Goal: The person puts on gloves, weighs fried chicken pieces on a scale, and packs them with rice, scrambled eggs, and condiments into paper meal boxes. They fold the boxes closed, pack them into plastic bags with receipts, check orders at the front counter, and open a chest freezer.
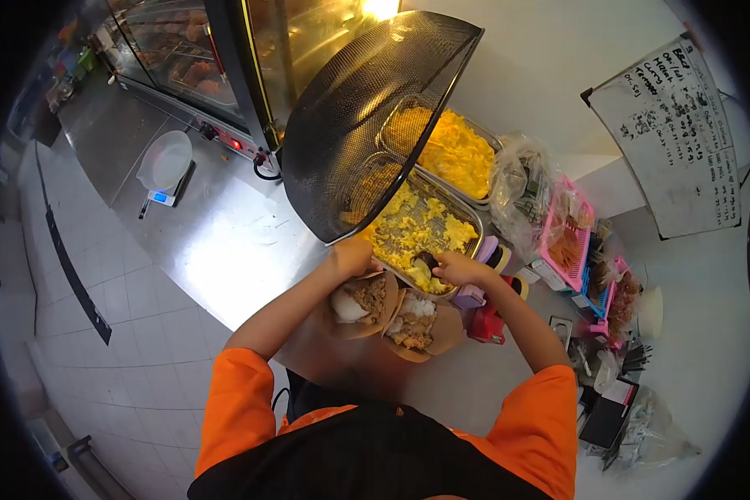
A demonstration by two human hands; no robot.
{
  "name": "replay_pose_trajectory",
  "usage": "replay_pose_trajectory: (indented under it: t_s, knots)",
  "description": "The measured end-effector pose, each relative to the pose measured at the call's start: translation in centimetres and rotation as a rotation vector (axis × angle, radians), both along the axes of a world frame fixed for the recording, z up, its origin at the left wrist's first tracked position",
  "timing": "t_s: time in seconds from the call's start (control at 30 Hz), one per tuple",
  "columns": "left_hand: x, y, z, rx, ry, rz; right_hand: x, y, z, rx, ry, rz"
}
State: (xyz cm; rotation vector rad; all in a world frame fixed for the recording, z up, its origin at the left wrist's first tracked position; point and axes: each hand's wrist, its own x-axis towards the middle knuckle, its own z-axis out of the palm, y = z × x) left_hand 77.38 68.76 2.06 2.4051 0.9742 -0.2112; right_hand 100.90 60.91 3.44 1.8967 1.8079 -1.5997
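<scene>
My right hand (458, 268) is closed around a dark spoon (426, 259), which is down in the front metal tray (478, 227) among bits of yellow scrambled egg (400, 221). At the tray's near left corner, my left hand (355, 257) is closed, just under the lower corner of a black mesh cover (367, 108); what it grips is hidden. Right below the hands stand two open brown paper boxes. The left box (389, 302) and the right box (448, 329) each hold white rice and a brown, chunky topping.
A second tray of egg (458, 154) sits behind, partly under the mesh cover. To the right are a red item (487, 323), a pink basket (568, 237) and plastic bags. A scale (162, 197) carrying a pale bowl (167, 160) lies left, near a glass display case (183, 62).
</scene>
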Motion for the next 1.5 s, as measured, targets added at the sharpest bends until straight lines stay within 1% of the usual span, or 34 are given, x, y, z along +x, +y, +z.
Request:
replay_pose_trajectory:
  t_s: [0.03, 0.07, 0.17, 0.2, 0.27, 0.3, 0.33, 0.43, 0.47, 0.57, 0.7, 0.73, 0.83, 0.97, 1.07, 1.17, 1.2, 1.3, 1.33, 1.4, 1.43, 1.47, 1.5]
  knots:
    - [-0.1, 0.0, 0.0, 0.008, -0.021, 0.0, 0.1, 0.8, 0.6, -0.15, 0.108, -0.141]
    - [-0.2, -0.2, 0.0, 0.021, -0.016, 0.004, 0.2, 1.4, 1.1, -0.294, 0.282, -0.314]
    - [-0.4, -0.8, 0.2, 0.037, -0.012, 0.072, -0.6, 3.5, 0.6, -0.203, 0.521, -0.574]
    - [-0.4, -0.8, 0.6, -0.012, 0.005, 0.072, -0.4, 4.7, -1.4, -0.081, 0.51, -0.599]
    - [-0.2, -1.2, -0.5, 0.058, 0.021, 0.122, -1.4, 6.8, -4.6, 0.407, 0.119, -0.522]
    - [0.0, -1.3, -0.9, 0.093, 0.03, 0.145, -2.4, 7.8, -5.3, 0.645, -0.079, -0.476]
    - [-0.1, -1.4, 0.5, 0.057, 0.029, 0.154, -4.3, 8.2, -2.1, 0.487, -0.163, -0.474]
    - [-0.3, -1.0, -0.5, 0.147, -0.035, 0.114, -6.7, 7.7, -3.9, 0.742, -0.519, -0.127]
    - [-0.3, -1.2, -0.8, 0.127, -0.07, 0.191, -6.6, 7.8, -4.1, 0.618, -0.514, -0.114]
    - [-0.2, -1.5, -0.9, 0.166, -0.101, 0.223, -6.8, 6.8, -3.4, 0.542, -0.524, 0.051]
    - [-0.4, -1.6, -1.0, 0.187, -0.138, 0.221, -7.5, 5.0, -2.9, 0.54, -0.399, 0.212]
    - [-0.2, -1.5, -0.8, 0.167, -0.087, 0.228, -8.2, 4.5, -2.5, 0.579, -0.387, 0.211]
    - [-0.2, -1.3, -0.6, 0.168, -0.057, 0.207, -7.4, 3.8, -2.4, 0.572, -0.291, 0.227]
    - [-0.3, -1.4, -1.2, 0.146, -0.136, 0.259, -5.4, 2.4, -1.3, 0.484, -0.276, 0.421]
    - [0.0, -1.4, -0.8, 0.116, -0.102, 0.282, -4.2, 1.5, -1.6, 0.411, -0.162, 0.371]
    - [0.0, -1.2, -0.8, 0.076, -0.017, 0.282, -1.2, 1.6, -4.8, 0.481, 0.123, 0.269]
    - [0.0, -1.2, -0.4, 0.067, -0.005, 0.273, -0.6, 2.0, -4.2, 0.311, 0.18, 0.191]
    - [-0.4, -1.2, -0.3, 0.073, 0.015, 0.192, 0.3, 1.8, -2.9, -0.109, 0.391, -0.258]
    - [-0.6, -1.1, -0.5, 0.081, 0.018, 0.154, 0.2, 1.4, -2.6, -0.109, 0.414, -0.376]
    - [-1.0, -0.5, -2.3, 0.07, -0.024, 0.11, 1.1, 0.4, -1.1, -0.204, 0.585, -0.511]
    - [-1.1, -0.5, -1.9, 0.062, -0.043, 0.084, 1.2, -0.2, 0.1, -0.252, 0.674, -0.581]
    - [-1.2, -0.4, -1.7, 0.07, -0.009, 0.043, 1.1, -1.2, 1.2, -0.217, 0.689, -0.639]
    - [-1.3, -0.1, -2.4, 0.034, -0.075, 0.027, 1.4, -2.3, 2.4, -0.228, 0.819, -0.651]
